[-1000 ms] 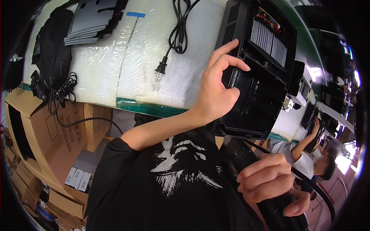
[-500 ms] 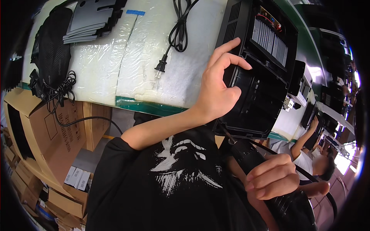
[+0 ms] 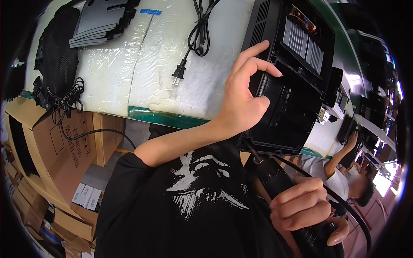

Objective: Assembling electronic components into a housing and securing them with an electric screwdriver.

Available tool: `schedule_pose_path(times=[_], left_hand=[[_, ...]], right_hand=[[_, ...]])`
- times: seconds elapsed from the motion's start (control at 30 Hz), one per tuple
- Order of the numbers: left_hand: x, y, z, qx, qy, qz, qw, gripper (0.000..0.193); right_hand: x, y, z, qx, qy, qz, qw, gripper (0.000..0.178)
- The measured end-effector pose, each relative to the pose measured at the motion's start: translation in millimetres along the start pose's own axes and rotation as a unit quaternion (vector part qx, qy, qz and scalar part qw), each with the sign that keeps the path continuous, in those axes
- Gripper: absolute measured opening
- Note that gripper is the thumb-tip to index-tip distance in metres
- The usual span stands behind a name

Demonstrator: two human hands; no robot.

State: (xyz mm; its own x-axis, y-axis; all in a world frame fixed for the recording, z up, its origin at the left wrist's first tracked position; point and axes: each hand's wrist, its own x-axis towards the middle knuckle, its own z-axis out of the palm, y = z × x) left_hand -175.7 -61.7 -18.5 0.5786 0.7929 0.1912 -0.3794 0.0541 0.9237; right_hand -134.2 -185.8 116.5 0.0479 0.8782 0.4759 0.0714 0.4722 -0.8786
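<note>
A black plastic housing (image 3: pixel 282 107) stands on the bench at the upper right with its inside exposed. Within it are a finned metal heat sink (image 3: pixel 303 46) and a small circuit board with red wires (image 3: pixel 297 19). My left hand (image 3: pixel 246 96) rests at the housing's left wall, fingers apart and bent over the rim, the thumb curved below them. At the lower right my right hand (image 3: pixel 301 204) is wrapped round a black electric screwdriver (image 3: pixel 275 176). Its thin bit points up and left at the housing's near edge; the tip's contact is hard to make out.
On the film-covered bench (image 3: pixel 172 103) lie a coiled power cord with plug (image 3: pixel 200 38), stacked grey plates (image 3: pixel 101 23) and a black mesh bundle with cables (image 3: pixel 60 51). Cardboard boxes (image 3: pixel 64 146) stand below left. A co-worker (image 3: pixel 335 172) sits at the right. A black cable (image 3: pixel 344 195) passes my right hand.
My right hand and the screwdriver have shifted a little left, and its thumb has moved lower. The black cable beside it has swung left. My left hand stays nearly still.
</note>
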Motion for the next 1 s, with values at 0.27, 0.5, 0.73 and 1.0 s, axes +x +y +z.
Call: schedule_pose_path(times=[0.27,0.5,0.73,1.0], left_hand=[[0,1,-2,-0.008,0.003,0.001,1.000,0.040],[0,-1,-1,-0.001,0.002,0.005,1.000,0.041],[0,-1,-2,0.000,0.005,0.012,1.000,0.041],[-1,0,1,-0.001,0.009,-0.010,1.000,0.042]], right_hand=[[1,1,7,0.019,0.070,-0.027,0.997,0.011],[8,3,12,-0.060,0.062,-0.040,0.995,0.044],[9,4,5,-0.022,-0.002,-0.022,1.000,0.042],[7,-1,-7,0.078,-0.029,0.029,0.996,0.022]])
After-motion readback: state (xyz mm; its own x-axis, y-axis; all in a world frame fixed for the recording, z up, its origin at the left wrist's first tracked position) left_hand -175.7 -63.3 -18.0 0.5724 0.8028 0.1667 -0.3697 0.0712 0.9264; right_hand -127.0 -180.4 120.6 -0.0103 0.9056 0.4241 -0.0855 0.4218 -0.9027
